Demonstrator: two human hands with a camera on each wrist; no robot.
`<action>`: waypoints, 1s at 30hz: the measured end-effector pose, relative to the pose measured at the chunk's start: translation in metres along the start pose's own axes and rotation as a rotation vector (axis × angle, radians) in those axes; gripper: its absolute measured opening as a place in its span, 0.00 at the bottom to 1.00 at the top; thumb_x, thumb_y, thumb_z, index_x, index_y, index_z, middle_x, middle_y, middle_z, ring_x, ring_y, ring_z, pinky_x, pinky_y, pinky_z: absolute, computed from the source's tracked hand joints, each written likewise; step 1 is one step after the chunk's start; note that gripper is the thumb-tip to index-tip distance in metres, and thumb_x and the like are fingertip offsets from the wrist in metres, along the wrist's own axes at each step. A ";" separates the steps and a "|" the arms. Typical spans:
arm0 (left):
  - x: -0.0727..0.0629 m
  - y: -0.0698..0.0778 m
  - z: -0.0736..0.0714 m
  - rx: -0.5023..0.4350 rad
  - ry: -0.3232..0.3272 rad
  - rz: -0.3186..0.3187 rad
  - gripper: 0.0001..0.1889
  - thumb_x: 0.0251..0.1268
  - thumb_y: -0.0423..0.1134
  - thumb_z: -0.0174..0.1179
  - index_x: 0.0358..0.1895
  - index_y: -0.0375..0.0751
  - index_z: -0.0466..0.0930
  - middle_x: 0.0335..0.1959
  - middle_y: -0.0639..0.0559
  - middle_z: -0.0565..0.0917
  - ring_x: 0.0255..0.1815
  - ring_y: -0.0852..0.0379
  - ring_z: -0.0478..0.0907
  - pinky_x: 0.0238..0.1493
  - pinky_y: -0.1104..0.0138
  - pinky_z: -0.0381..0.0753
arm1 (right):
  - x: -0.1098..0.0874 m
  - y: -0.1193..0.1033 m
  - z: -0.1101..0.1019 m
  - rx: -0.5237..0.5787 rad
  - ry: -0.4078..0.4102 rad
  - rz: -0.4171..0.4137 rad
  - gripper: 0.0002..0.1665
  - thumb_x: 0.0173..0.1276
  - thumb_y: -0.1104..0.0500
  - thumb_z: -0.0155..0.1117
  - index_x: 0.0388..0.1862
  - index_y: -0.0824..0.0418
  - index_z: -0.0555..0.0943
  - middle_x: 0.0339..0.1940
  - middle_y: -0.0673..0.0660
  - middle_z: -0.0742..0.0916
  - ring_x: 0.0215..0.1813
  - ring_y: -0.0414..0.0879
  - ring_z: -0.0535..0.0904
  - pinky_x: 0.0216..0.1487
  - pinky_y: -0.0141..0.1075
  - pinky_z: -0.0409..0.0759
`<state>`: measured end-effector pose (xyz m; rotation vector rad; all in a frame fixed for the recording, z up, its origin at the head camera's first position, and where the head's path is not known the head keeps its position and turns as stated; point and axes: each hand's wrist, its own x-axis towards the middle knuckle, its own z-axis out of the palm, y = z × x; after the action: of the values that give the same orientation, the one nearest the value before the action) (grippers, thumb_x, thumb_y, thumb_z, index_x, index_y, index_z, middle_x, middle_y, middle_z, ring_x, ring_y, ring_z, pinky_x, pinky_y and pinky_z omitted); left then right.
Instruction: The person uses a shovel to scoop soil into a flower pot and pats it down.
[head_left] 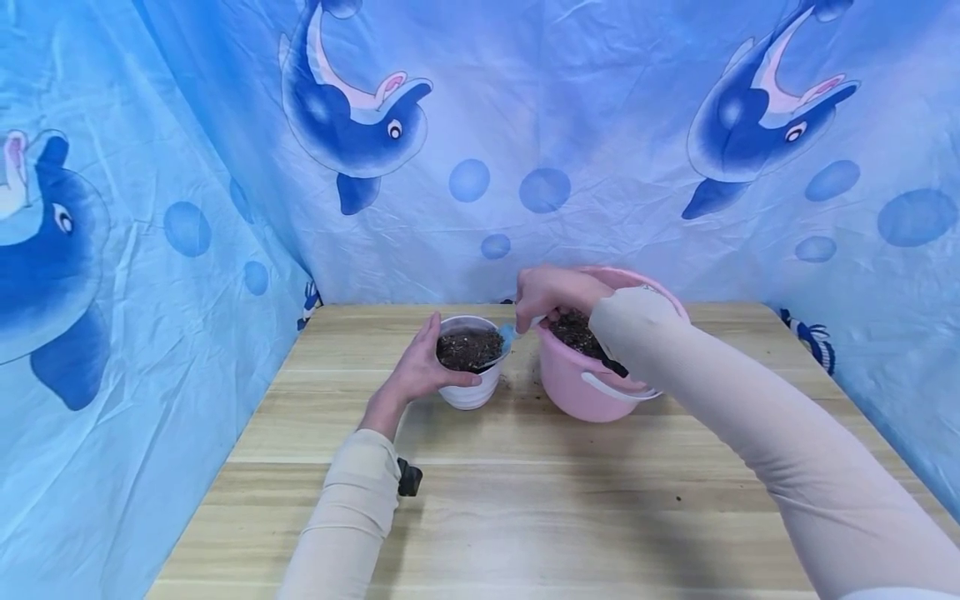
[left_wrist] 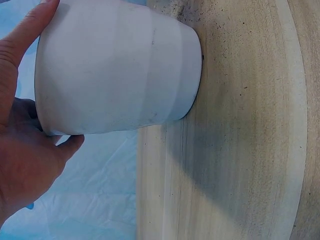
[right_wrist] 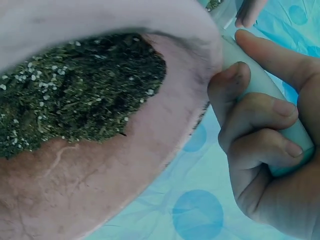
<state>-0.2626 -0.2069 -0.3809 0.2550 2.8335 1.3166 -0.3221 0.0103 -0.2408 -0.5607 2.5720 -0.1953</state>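
Observation:
My left hand (head_left: 417,367) grips the side of a white plastic flower pot (head_left: 469,395), thumb toward me and fingers on the far side. The pot stands upright on the table, with dark soil (head_left: 463,350) inside. In the left wrist view, the pot's ribbed wall (left_wrist: 110,70) fills the upper left beside the thumb and fingers. My right hand (head_left: 553,293) holds a garden trowel by its pale handle (right_wrist: 255,75), fingers curled round it. The trowel's light blue blade (head_left: 507,337) reaches over the pot's right rim, its tip at the soil.
A pink bucket (head_left: 573,387) with a white handle (head_left: 617,390) stands right of the pot, under my right forearm. It holds dark potting soil (right_wrist: 95,90) with white specks. Soil crumbs dot the wooden table (head_left: 525,517). Blue dolphin-print cloth (head_left: 600,100) hangs behind and at both sides.

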 end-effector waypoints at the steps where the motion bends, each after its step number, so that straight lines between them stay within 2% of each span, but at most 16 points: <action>1: 0.000 0.000 -0.001 0.004 0.000 -0.001 0.74 0.31 0.54 0.81 0.78 0.41 0.32 0.78 0.41 0.41 0.77 0.42 0.42 0.75 0.50 0.47 | 0.001 -0.002 0.000 -0.004 -0.007 0.005 0.14 0.57 0.55 0.68 0.16 0.56 0.77 0.08 0.48 0.68 0.12 0.39 0.61 0.15 0.31 0.62; 4: 0.000 -0.001 -0.001 0.020 -0.002 -0.003 0.74 0.30 0.54 0.82 0.78 0.40 0.33 0.78 0.41 0.41 0.77 0.42 0.42 0.75 0.50 0.46 | 0.003 -0.011 -0.002 -0.011 -0.029 0.029 0.23 0.59 0.58 0.67 0.12 0.52 0.64 0.09 0.48 0.63 0.12 0.39 0.57 0.15 0.32 0.60; 5: -0.001 -0.001 -0.001 0.025 0.000 -0.004 0.74 0.30 0.53 0.82 0.78 0.40 0.33 0.78 0.41 0.42 0.77 0.43 0.42 0.75 0.51 0.46 | 0.003 -0.016 -0.002 -0.030 -0.032 0.037 0.23 0.60 0.59 0.66 0.13 0.51 0.64 0.09 0.48 0.64 0.12 0.39 0.57 0.16 0.32 0.59; 11: -0.001 0.000 -0.001 0.037 0.010 0.003 0.73 0.31 0.54 0.81 0.78 0.40 0.35 0.78 0.42 0.43 0.77 0.44 0.41 0.75 0.51 0.47 | 0.001 -0.048 -0.002 -0.203 -0.031 0.094 0.03 0.62 0.60 0.62 0.32 0.55 0.76 0.22 0.51 0.74 0.17 0.41 0.65 0.21 0.34 0.65; 18: -0.001 0.000 -0.001 0.015 0.011 0.016 0.70 0.34 0.51 0.81 0.77 0.39 0.38 0.78 0.41 0.43 0.78 0.44 0.40 0.75 0.52 0.47 | -0.001 -0.073 -0.007 -0.365 -0.052 0.096 0.03 0.62 0.58 0.64 0.35 0.55 0.79 0.37 0.52 0.81 0.18 0.40 0.70 0.22 0.32 0.70; 21: 0.000 0.000 0.000 0.030 0.007 0.022 0.70 0.34 0.52 0.81 0.77 0.39 0.38 0.78 0.41 0.44 0.78 0.44 0.41 0.75 0.52 0.48 | -0.003 -0.078 -0.012 -0.429 -0.075 0.088 0.04 0.62 0.58 0.64 0.36 0.55 0.81 0.38 0.52 0.81 0.21 0.41 0.72 0.24 0.32 0.72; 27: 0.000 0.001 -0.001 0.054 0.002 0.029 0.70 0.35 0.53 0.80 0.77 0.38 0.38 0.78 0.42 0.45 0.77 0.43 0.43 0.74 0.51 0.50 | -0.005 -0.083 -0.020 -0.405 -0.072 0.100 0.03 0.62 0.59 0.63 0.35 0.56 0.79 0.34 0.52 0.78 0.22 0.41 0.71 0.25 0.31 0.72; 30: -0.001 0.000 -0.002 0.057 -0.004 0.018 0.70 0.35 0.53 0.80 0.78 0.39 0.37 0.78 0.42 0.44 0.77 0.44 0.43 0.74 0.51 0.50 | -0.006 -0.082 -0.023 -0.368 -0.037 0.097 0.06 0.63 0.60 0.62 0.39 0.56 0.79 0.37 0.53 0.79 0.21 0.41 0.72 0.24 0.32 0.72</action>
<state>-0.2622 -0.2086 -0.3792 0.2843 2.8753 1.2387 -0.2997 -0.0609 -0.1987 -0.5605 2.6039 0.3249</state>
